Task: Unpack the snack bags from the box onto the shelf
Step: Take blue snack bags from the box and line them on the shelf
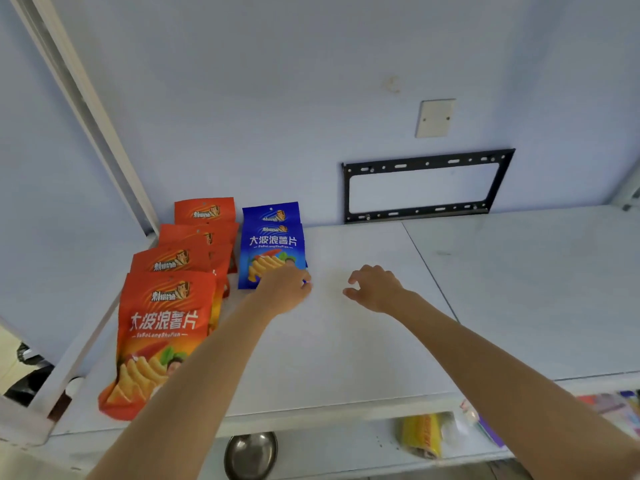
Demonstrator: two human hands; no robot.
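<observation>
Several orange snack bags [162, 327] stand in a row along the left side of the white shelf top [346, 341], one behind the other. Two blue snack bags [272, 244] stand next to them, toward the wall. My left hand [285, 289] holds the lower right corner of the front blue bag, fingers curled at its edge. My right hand [374, 287] hovers just to the right over the bare shelf, fingers loosely curled and holding nothing. The box is out of view.
A black wall bracket [426, 185] and a white cover plate [435, 117] are fixed on the back wall. A second shelf panel [536, 289] adjoins on the right. Below the shelf edge lie a metal bowl [251, 453] and a yellow packet [422, 434].
</observation>
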